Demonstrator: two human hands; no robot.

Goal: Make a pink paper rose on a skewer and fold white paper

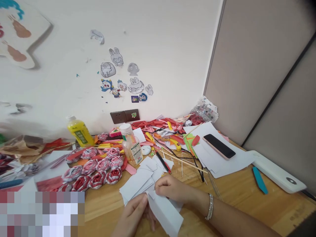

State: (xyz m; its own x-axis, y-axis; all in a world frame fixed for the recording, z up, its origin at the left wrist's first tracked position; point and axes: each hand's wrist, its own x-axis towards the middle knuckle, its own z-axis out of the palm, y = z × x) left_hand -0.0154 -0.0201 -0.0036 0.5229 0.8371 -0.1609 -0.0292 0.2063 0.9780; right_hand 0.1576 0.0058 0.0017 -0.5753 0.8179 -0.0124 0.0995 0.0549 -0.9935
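Both hands are on one strip of white paper at the near middle of the table. My left hand pinches its upper left corner between thumb and fingers. Closed on its top edge is my right hand, with a bracelet at the wrist. The paper slants down toward the bottom of the view and looks folded lengthwise. Just beyond the hands lie several loose white paper pieces. A black and red pen rests on some of them.
Rolled paper roses spread at left, near a yellow bottle and a clear jar. A phone lies on white sheets at right, by a white device and a teal strip. Coloured paper scraps pile along the wall.
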